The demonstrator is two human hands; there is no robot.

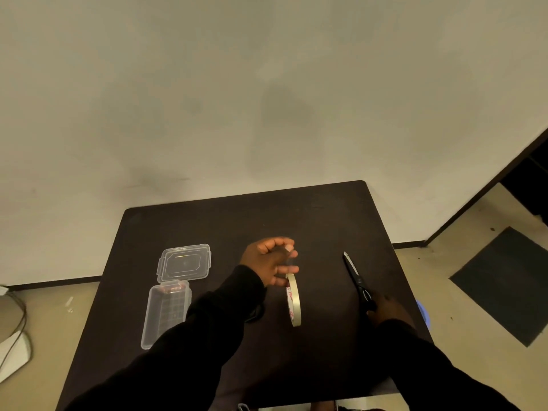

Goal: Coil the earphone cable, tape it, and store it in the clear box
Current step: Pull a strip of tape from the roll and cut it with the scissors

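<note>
A thin roll of pale tape stands on edge over the middle of the dark table. My left hand holds the roll at its top with its lower fingers; the upper fingers are curled and blurred. My right hand grips the handles of black scissors, which lie on the table with the blades pointing away. The clear box lies open at the left, and its lid sits just behind it. A dark loop beside my left sleeve may be the earphone cable; I cannot tell.
The table stands against a plain wall. Floor shows on both sides, with a white object and cable at the left and a dark mat at the right. A blue object peeks out past the table's right edge.
</note>
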